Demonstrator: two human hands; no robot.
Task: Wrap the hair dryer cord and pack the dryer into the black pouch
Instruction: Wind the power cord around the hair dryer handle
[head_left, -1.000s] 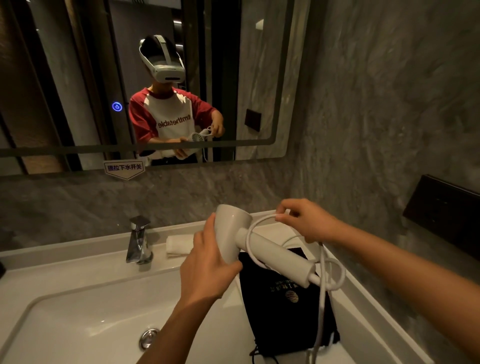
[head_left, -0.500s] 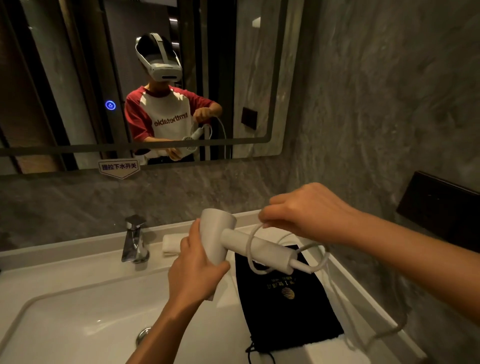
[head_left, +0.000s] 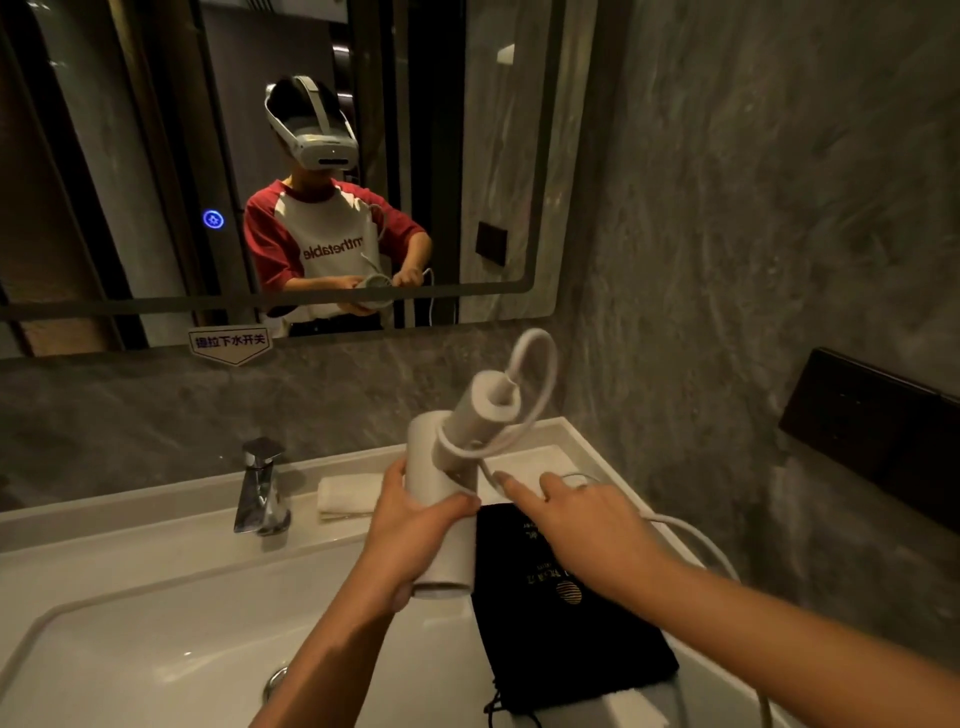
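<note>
Matte white plastic on the hair dryer (head_left: 441, 483) with a smooth rubbery-looking cord (head_left: 540, 358), soft black cloth pouch (head_left: 561, 623) with a little gold print, glossy white ceramic-looking sink (head_left: 156, 639), shiny chrome faucet (head_left: 261, 488), folded white towel (head_left: 349, 496), plus polished grey stone-look wall (head_left: 753, 208).

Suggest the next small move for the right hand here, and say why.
Probably carry the cord round the dryer handle for another turn. The left hand grips the dryer body, only a couple of loops sit on the handle, and slack still trails past the right hand off the counter. The black pouch lies flat, waiting.
</note>
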